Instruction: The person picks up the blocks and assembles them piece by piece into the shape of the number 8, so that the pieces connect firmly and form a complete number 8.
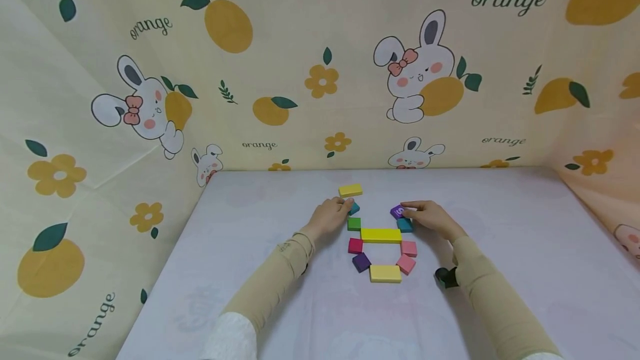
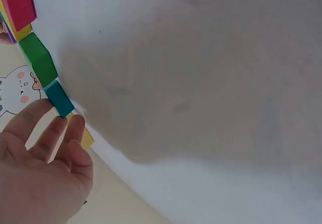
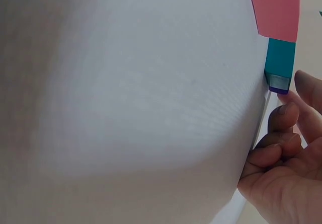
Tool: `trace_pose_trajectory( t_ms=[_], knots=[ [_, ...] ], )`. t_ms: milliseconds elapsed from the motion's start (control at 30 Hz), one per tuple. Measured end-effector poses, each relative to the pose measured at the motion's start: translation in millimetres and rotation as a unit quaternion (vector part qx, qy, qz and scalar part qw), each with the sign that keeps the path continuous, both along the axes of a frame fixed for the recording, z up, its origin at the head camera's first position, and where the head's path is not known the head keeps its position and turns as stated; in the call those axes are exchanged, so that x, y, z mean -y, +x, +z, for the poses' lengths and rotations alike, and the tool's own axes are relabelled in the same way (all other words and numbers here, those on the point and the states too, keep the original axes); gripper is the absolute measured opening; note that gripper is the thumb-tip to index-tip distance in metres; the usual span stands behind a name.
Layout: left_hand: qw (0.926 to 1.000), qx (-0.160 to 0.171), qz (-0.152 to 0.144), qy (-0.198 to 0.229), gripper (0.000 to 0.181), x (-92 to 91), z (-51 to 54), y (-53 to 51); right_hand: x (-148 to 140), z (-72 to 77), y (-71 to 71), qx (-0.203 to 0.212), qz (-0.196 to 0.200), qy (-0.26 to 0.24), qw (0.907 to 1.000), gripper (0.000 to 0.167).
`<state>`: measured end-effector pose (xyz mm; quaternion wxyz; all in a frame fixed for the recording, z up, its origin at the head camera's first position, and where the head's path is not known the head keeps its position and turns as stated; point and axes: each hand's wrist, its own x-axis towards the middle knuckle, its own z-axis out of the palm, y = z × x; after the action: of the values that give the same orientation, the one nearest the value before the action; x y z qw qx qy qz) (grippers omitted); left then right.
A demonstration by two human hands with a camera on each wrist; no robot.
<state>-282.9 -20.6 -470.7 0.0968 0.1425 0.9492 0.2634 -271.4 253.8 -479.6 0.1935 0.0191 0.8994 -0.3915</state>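
Note:
My left hand (image 1: 329, 216) pinches a small teal block (image 1: 354, 209), also seen in the left wrist view as a teal block (image 2: 60, 99) between the fingertips. A green block (image 1: 354, 224) lies just nearer than it, and a yellow block (image 1: 350, 190) lies farther back. With thumb and forefinger my right hand (image 1: 432, 217) holds a purple block (image 1: 397, 211) bearing a white mark. That block sits tilted at the far side of a second teal block (image 1: 405, 225). In the right wrist view the purple block is mostly hidden behind this teal block (image 3: 280, 58).
Between the hands lies a long yellow block (image 1: 381, 235). Nearer are a red block (image 1: 355, 245), a dark purple block (image 1: 361, 263), two pink blocks (image 1: 409, 248) and a pale yellow block (image 1: 385, 274). A patterned cloth (image 1: 280, 71) rises behind the white table (image 1: 260, 193).

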Motion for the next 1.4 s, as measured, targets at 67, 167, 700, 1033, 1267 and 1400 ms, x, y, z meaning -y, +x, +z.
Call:
trace_pose_trajectory(
  t_ms=[67, 167, 700, 1033, 1267, 1400],
  knots=[
    [0.9998, 0.011, 0.001, 0.015, 0.065, 0.1, -0.6, 0.1, -0.2, -0.4, -0.2, -0.001, 0.001, 0.0, 1.0, 0.053],
    [0.9994, 0.017, -0.003, 0.031, 0.064, 0.0, -1.3, 0.7, -0.1, -0.2, 0.2, -0.002, 0.004, 0.0, 1.0, 0.053],
    [0.9935, 0.068, -0.012, 0.09, 0.065, 4.0, -2.6, 3.1, 2.9, 0.1, -2.2, 0.0, 0.014, -0.014, 0.9998, 0.048],
    [0.9918, 0.077, -0.025, 0.099, 0.064, 6.4, -8.2, -1.2, 3.4, -1.4, -3.5, 0.007, 0.005, -0.012, 0.9999, 0.051],
    [0.9888, 0.078, -0.03, 0.124, 0.06, 6.8, -9.9, -2.8, 1.9, -4.5, -3.8, -0.001, 0.003, -0.005, 1.0, 0.05],
    [0.99, 0.073, -0.033, 0.116, 0.059, 6.5, -10.1, -2.5, 2.0, -6.1, -4.9, -0.003, 0.001, -0.003, 1.0, 0.05]
  ],
)
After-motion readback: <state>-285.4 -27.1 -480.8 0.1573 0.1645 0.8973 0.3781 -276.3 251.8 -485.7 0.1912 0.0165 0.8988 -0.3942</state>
